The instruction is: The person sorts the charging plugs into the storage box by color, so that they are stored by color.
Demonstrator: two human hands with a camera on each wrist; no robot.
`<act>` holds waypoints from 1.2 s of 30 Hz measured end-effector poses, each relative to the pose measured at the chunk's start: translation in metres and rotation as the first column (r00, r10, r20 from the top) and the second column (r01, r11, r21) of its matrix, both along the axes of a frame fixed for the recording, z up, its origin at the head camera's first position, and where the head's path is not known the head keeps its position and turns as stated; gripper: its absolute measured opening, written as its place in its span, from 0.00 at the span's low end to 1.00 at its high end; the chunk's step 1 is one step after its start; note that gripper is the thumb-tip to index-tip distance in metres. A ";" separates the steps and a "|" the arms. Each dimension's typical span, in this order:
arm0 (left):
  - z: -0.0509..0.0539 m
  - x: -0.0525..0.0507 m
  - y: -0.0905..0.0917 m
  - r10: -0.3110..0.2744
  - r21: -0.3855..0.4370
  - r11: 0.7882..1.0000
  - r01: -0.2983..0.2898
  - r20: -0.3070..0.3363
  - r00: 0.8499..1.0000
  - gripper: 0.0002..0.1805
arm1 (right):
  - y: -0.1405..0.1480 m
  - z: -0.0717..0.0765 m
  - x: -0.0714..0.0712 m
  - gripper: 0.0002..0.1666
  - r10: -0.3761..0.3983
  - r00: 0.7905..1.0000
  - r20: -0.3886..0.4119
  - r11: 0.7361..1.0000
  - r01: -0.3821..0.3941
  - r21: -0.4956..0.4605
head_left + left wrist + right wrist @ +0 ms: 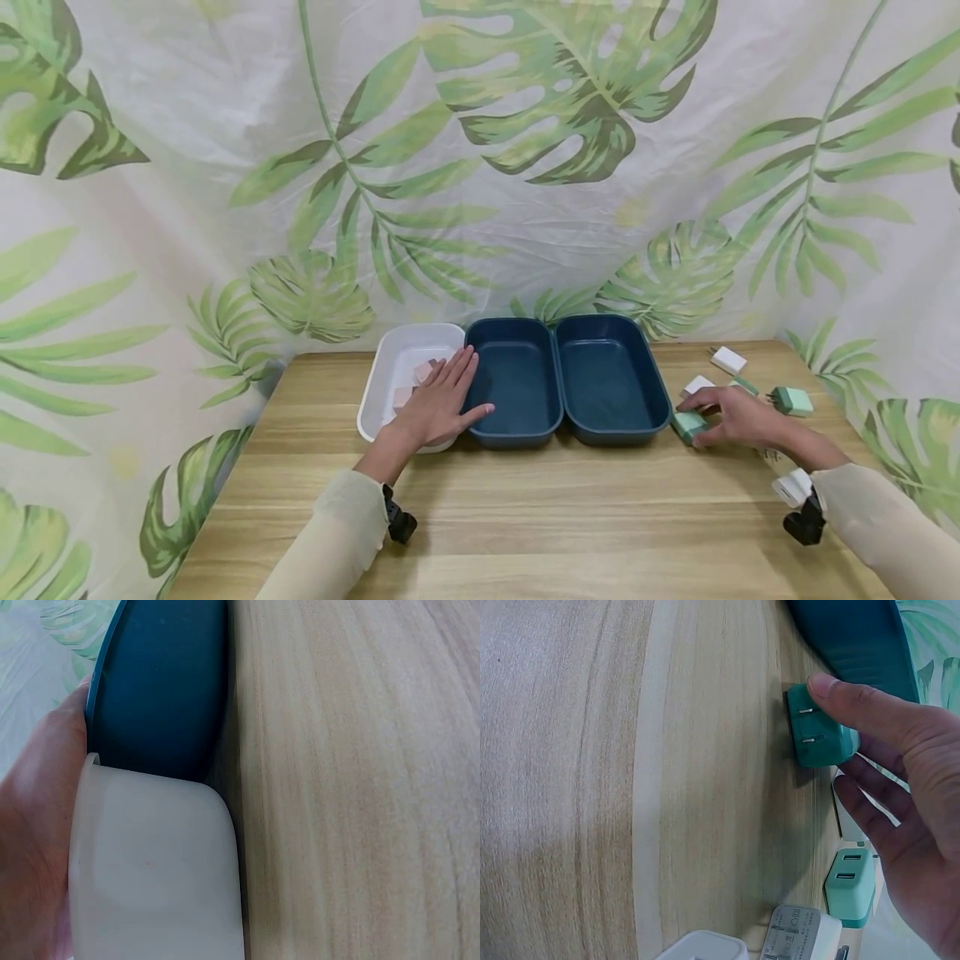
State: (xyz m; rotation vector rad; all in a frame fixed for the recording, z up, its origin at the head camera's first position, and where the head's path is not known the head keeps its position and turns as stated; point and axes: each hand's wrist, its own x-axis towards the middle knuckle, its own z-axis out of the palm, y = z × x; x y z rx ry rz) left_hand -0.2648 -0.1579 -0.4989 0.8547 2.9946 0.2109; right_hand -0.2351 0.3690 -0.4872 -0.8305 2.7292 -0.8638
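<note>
One green plug (825, 739) is pinched between the thumb and fingers of the right hand (742, 417), on or just above the bench (525, 517), just beside the right blue tray (607, 367). The step in hand is judged to be the grasping of this plug; for the next move, a firm pinch and a straight lift would be called for, with the tray's wall cleared and the loose plugs nearby left undisturbed.

Around that hand, two more green plugs (792, 402) are seen, one partly covered by it, so three green are counted in all. Three white plugs (729, 360) are shown in the head view; a fourth seems to be hidden by the right wrist (783, 433), too well covered there for certainty.

Three trays are set side by side: the right blue tray, the left blue tray (513, 367) and the white tray (405, 346), in which at least two pink blocks (403, 398) are held. Across the rims of the last two the left hand (438, 408) is laid with straight fingers, nothing being grasped by it. Behind, a leaf-printed cloth (555, 250) is hung.
</note>
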 end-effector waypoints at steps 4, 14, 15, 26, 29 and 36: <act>-0.001 0.000 0.000 -0.003 0.006 1.000 0.003 -0.006 1.000 0.54 | 0.000 0.000 0.000 0.31 0.006 1.000 0.015 1.000 -0.006 -0.005; -0.001 0.000 0.000 -0.012 0.005 1.000 0.012 -0.019 1.000 0.56 | -0.002 -0.003 0.001 0.28 -0.001 1.000 -0.021 1.000 0.001 0.008; -0.001 0.001 0.000 -0.014 0.007 1.000 0.014 -0.021 1.000 0.56 | -0.002 -0.003 0.002 0.28 -0.002 1.000 -0.029 1.000 0.002 0.006; -0.002 0.000 -0.001 -0.005 -0.007 1.000 0.005 -0.029 1.000 0.53 | -0.003 0.002 0.005 0.29 0.022 0.997 -0.068 1.000 -0.021 0.019; -0.001 0.000 0.000 -0.008 -0.009 1.000 0.008 -0.032 0.999 0.53 | -0.003 0.005 0.007 0.28 0.015 0.997 -0.071 1.000 -0.014 0.021; -0.003 0.000 -0.001 -0.011 -0.010 1.000 0.011 -0.030 0.999 0.55 | -0.001 0.010 0.007 0.29 0.018 0.992 -0.123 1.000 -0.020 -0.020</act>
